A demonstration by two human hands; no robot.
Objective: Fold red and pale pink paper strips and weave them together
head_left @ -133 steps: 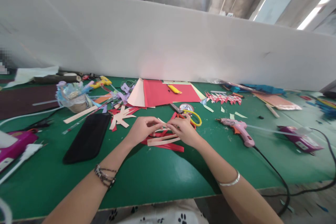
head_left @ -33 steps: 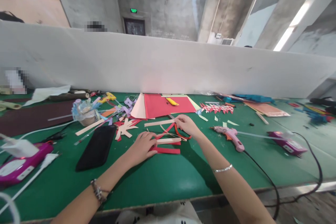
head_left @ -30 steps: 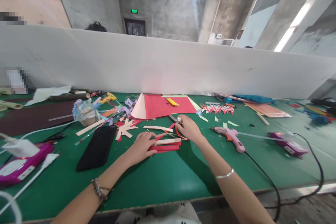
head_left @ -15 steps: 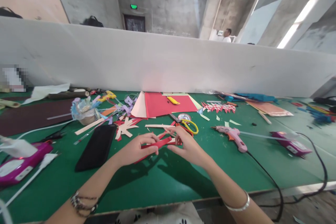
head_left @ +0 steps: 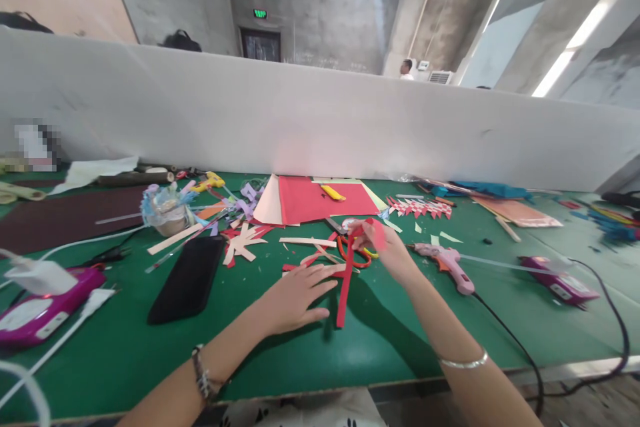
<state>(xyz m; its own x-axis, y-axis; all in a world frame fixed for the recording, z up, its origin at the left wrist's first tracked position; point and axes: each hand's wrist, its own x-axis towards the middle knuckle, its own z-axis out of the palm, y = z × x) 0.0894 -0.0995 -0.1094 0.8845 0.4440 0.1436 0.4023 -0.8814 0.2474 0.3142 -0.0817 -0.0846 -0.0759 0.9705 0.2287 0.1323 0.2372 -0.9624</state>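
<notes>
Raised a little over the table, my right hand [head_left: 383,248] pinches a red paper strip [head_left: 345,293], whose long end hangs down toward the tabletop. My left hand [head_left: 303,297] is held low with its fingers stretched out and spread, beside that hanging strip. Several red and pale strips [head_left: 320,255] lie just beyond my left fingertips, partly covered by them. Behind my right hand are scissors [head_left: 344,245] with orange and yellow handles, partly hidden. Pale paper strips crossed like a star [head_left: 243,244] lie to the left on red scraps.
Red paper sheets [head_left: 305,203] with a yellow cutter [head_left: 333,193] lie at the back. A pink glue gun [head_left: 447,263] and a purple power strip [head_left: 560,280] are on the right. At left are a black phone [head_left: 187,280] and another purple power strip [head_left: 60,310]. A white partition [head_left: 320,120] stands behind.
My hands, earlier close together over red strips, have parted. The right has lifted a red strip up and to the right; the left has opened out flat and moved slightly right.
</notes>
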